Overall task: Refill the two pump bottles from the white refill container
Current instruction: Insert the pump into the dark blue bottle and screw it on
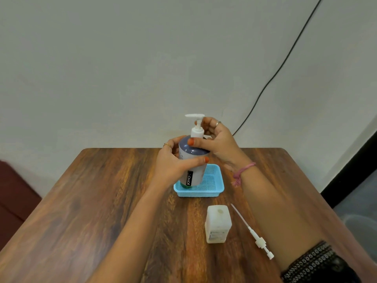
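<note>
A grey pump bottle [194,170] with a black label stands in the blue mesh basket [212,185]. My left hand [173,162] grips the bottle's body. My right hand [216,139] curls around the white pump collar [197,132], its thumb lying on the bottle's shoulder. The white pump head [194,115] sticks up above my fingers. Nearer to me, a white square refill container [217,225] stands open on the table. To its right lies a loose white pump with a long dip tube [252,231].
The wooden table [102,201] meets a pale wall at its far edge. A black cable [285,62] runs down the wall behind the table. A dark red seat [14,190] sits to the left, and floor shows on the right.
</note>
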{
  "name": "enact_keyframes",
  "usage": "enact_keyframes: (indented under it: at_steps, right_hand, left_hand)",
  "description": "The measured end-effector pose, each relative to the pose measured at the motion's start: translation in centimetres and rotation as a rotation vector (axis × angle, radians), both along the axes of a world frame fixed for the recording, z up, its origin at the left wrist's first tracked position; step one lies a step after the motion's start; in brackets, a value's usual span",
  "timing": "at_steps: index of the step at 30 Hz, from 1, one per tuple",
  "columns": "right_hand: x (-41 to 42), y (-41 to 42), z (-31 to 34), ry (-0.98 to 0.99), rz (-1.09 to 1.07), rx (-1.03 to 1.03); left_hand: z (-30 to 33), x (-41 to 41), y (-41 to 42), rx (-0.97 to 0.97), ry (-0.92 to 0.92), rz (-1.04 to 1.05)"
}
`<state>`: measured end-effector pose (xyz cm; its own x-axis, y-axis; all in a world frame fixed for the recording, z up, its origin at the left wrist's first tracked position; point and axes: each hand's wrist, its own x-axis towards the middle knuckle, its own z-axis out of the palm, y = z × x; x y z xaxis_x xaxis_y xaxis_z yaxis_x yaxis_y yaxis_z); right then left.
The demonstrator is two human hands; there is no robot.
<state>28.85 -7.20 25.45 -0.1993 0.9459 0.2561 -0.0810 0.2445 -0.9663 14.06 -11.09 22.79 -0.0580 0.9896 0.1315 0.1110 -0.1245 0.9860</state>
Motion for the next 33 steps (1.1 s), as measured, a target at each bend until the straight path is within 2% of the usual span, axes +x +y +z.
enact_keyframes:
  at_steps: [2,4,7,9,12,14,18,20,26,29,33]
  right_hand:
    - [0.6,-0.3,0.2,0.070,0.160,-0.044]
    - [1.0,-0.9,0.5,0.148,0.222,-0.063]
    - [0.4,-1.0,0.1,0.112,0.024,-0.004]
    - [0.1,-0.9,-0.3,0.079,-0.013,-0.003]
    - [0.8,-1.4,-0.3,0.211,0.203,-0.098]
    - [1.2,-1.8,-0.2,0.268,0.248,-0.114]
    - [0.2,-1.4,-0.8,0.138,-0.067,-0.043]
    - [-0.1,-1.2,-1.1,0.059,-0.155,-0.010]
    - [1.7,-2.0,-0.3,0.041,0.265,-0.046]
    - [1.8,-2.3,0.0,0.060,0.261,-0.075]
    - [1.2,-2.3,-0.1,0.063,0.136,-0.055]
  left_hand:
    - [0.0,0.1,-0.1,0.003,0.005,-0.001]
    - [0.0,0.2,-0.2,0.006,0.024,0.000]
    - [-0.1,0.3,-0.2,0.011,0.034,-0.003]
    - [-0.2,0.4,-0.2,0.014,0.033,-0.007]
    - [-0.1,0.6,-0.4,0.024,0.058,0.000]
    - [-0.1,0.6,-0.4,0.026,0.082,0.002]
    - [-0.3,0.6,-0.5,0.020,0.064,-0.006]
    - [-0.5,0.6,-0.5,0.017,0.063,-0.015]
    - [-0.8,0.4,-0.3,0.005,0.077,-0.048]
    - [-0.7,0.2,-0.4,0.004,0.098,-0.071]
    - [-0.6,0.2,-0.4,-0.008,0.067,-0.058]
